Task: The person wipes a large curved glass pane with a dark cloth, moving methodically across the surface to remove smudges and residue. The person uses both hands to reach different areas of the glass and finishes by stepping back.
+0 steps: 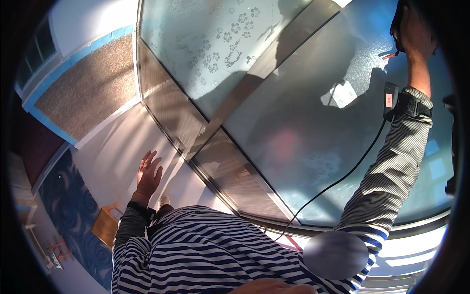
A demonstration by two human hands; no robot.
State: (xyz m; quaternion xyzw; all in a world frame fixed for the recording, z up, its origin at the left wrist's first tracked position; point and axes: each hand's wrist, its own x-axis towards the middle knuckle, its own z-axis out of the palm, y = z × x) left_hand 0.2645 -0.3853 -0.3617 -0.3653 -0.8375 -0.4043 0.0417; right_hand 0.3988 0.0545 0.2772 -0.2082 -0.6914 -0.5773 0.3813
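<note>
My right hand (416, 33) is raised at the upper right, against a large frosted glass panel (301, 147) in a metal frame. It grips a dark object (396, 27) that is partly cut off by the picture's rim; its kind cannot be told. A small black device with a lit display (389, 101) sits at my right wrist, and a black cable runs down from it. My left hand (147, 176) hangs in the air above the pale floor, fingers apart, holding nothing. Another glass panel with etched flowers (227, 33) stands beside the first.
Ribbed metal lower panels (238, 176) run below the glass. On the left, a speckled brown mat (91, 81) has a light blue border. A wooden stool (106, 224) stands on a blue swirl-patterned rug (69, 191). A reddish wooden rack (58, 248) is farther off.
</note>
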